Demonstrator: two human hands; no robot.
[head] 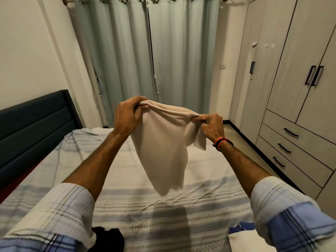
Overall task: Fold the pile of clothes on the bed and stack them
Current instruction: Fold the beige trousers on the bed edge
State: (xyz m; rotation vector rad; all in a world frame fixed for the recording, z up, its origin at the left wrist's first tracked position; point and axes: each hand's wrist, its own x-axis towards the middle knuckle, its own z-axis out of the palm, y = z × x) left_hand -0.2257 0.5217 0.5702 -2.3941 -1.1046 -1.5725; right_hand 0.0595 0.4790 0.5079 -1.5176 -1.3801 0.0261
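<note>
Between my left hand [127, 115] and right hand [211, 125], each pinching it, hangs a beige garment [163, 146]. Below them lies the striped bed [163, 206]; beyond, grey curtains [145, 51], wardrobe [300, 79] rightward.

A: What's up w/ the hands?
B: Left hand [127, 117] & right hand [211, 125] each pinch the top edge of a beige soft-fabric garment [167, 146], held up in the air over the striped blue-and-white bedsheet [163, 215]; it hangs free.
A: Anything else on the bed?
B: Black crumpled cloth [107, 237] at near edge, blue-and-white folded clothes [241, 235] near-right. Grey-green pleated curtains [145, 51] behind.
</note>
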